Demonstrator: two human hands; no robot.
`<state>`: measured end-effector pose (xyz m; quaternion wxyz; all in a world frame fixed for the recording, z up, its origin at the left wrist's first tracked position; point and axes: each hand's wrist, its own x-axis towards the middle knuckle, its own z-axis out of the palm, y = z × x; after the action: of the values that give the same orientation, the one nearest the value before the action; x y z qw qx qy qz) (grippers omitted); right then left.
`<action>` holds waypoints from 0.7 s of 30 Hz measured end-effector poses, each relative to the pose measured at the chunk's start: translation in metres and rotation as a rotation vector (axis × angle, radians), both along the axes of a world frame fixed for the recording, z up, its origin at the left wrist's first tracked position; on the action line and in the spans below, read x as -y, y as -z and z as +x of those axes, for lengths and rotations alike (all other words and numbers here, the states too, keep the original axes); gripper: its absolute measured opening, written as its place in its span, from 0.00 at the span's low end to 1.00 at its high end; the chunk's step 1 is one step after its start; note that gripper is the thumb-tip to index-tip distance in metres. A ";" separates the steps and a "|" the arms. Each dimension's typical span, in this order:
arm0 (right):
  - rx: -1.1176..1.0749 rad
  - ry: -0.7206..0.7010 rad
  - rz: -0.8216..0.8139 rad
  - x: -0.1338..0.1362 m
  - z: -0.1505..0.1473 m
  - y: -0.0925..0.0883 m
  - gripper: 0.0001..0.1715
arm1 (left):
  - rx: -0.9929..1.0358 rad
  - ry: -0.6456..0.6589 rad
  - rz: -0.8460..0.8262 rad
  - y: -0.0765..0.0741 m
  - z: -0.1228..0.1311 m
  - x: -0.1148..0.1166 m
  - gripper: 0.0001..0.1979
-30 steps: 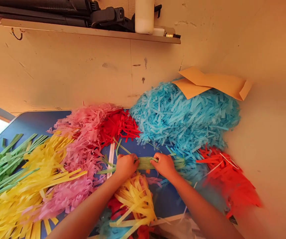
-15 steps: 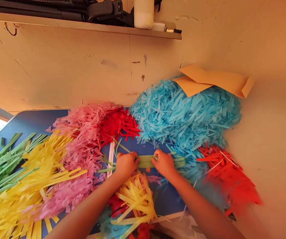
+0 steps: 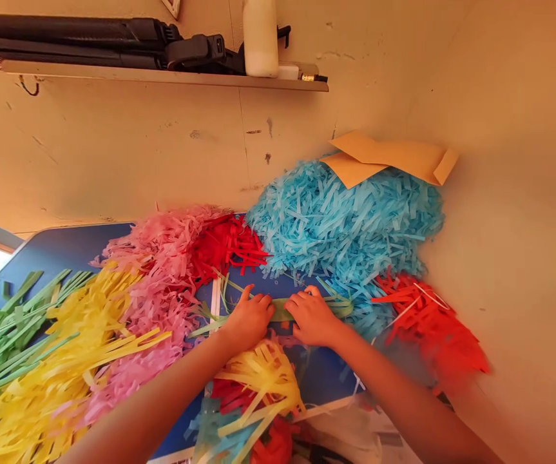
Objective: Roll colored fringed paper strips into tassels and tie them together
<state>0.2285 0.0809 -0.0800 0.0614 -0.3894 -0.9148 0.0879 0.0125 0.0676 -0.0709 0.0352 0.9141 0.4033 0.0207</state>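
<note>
A green tissue paper strip (image 3: 283,310) with cut ends lies crosswise on the blue table (image 3: 82,240). My left hand (image 3: 251,317) rests on its left part, fingers stretched out and thumb raised. On its right part lies my right hand (image 3: 312,317), palm down with the fingers extended over the paper. A narrow stretch of green shows between the two hands; the rest is partly under them. Just below, near my forearms, is a yellow tissue fringe (image 3: 265,374), with red and light blue strips beneath it.
Green strips (image 3: 11,328), yellow fringe (image 3: 77,322) and pink fringe (image 3: 162,283) spread leftward. Red strips (image 3: 232,241) and a large light blue heap (image 3: 350,219) lie behind. Brown paper (image 3: 388,158) tops the heap. Red fringe (image 3: 432,322) lies right, below a wall shelf (image 3: 162,75).
Both hands have gone from pinching the green strip to lying on it with fingers extended. The view has shifted, showing more of the shelf.
</note>
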 end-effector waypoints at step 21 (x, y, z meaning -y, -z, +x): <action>-0.159 0.219 -0.158 -0.025 0.019 0.017 0.14 | 0.243 -0.378 -0.047 0.019 -0.012 -0.004 0.15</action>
<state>0.2473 0.1064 -0.0970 0.1119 -0.4821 -0.8495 0.1830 0.0000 0.0718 -0.0897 0.1002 0.8120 0.5607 0.1275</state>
